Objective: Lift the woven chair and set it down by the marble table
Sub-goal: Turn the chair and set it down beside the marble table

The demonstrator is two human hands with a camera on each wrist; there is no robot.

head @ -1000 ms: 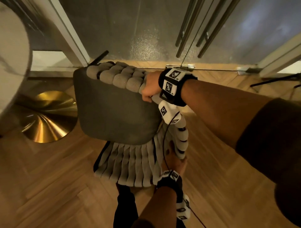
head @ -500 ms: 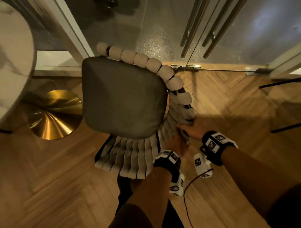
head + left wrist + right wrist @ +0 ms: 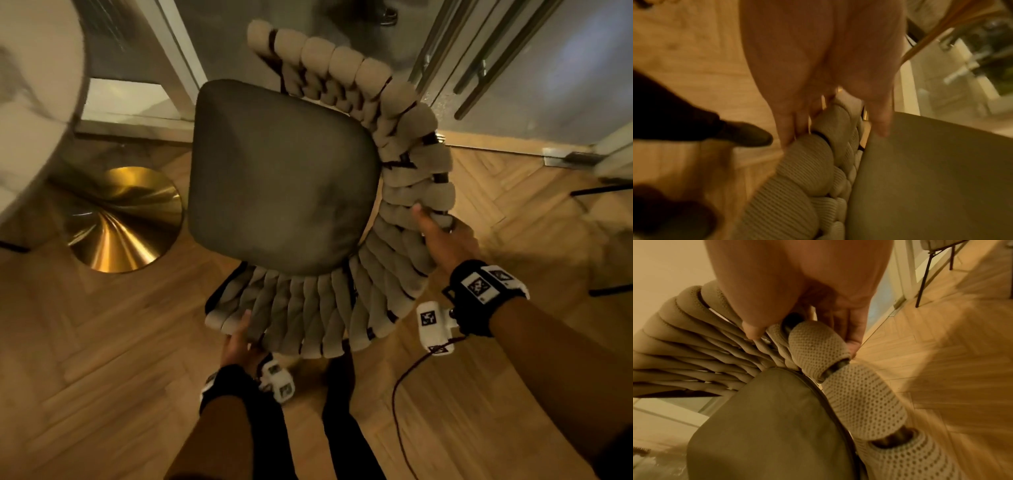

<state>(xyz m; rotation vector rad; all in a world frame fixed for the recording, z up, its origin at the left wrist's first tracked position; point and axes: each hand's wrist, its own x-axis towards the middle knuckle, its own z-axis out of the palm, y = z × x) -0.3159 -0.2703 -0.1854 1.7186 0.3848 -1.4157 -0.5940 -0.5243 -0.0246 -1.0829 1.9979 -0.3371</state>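
The woven chair (image 3: 281,178) has a dark grey seat cushion and a curved back of thick beige knitted cords; it fills the middle of the head view. My right hand (image 3: 442,236) grips the chair's rim on its right side, thumb over the cords, fingers wrapped under the frame (image 3: 818,344). My left hand (image 3: 239,339) grips the near left end of the woven back, thumb on the inner side and fingers behind the cord (image 3: 818,146). The marble table (image 3: 30,102) curves in at the upper left, its gold base (image 3: 120,219) just left of the chair.
Herringbone wood floor (image 3: 102,377) lies all around. Glass doors with long bar handles (image 3: 479,58) stand directly behind the chair. Black legs of another chair (image 3: 603,240) show at the right edge. My dark trouser legs (image 3: 342,428) are right below the chair.
My right hand left the far armrest and came to the near right rim. My left hand slid left along the back to its end. The chair's back has turned more toward me.
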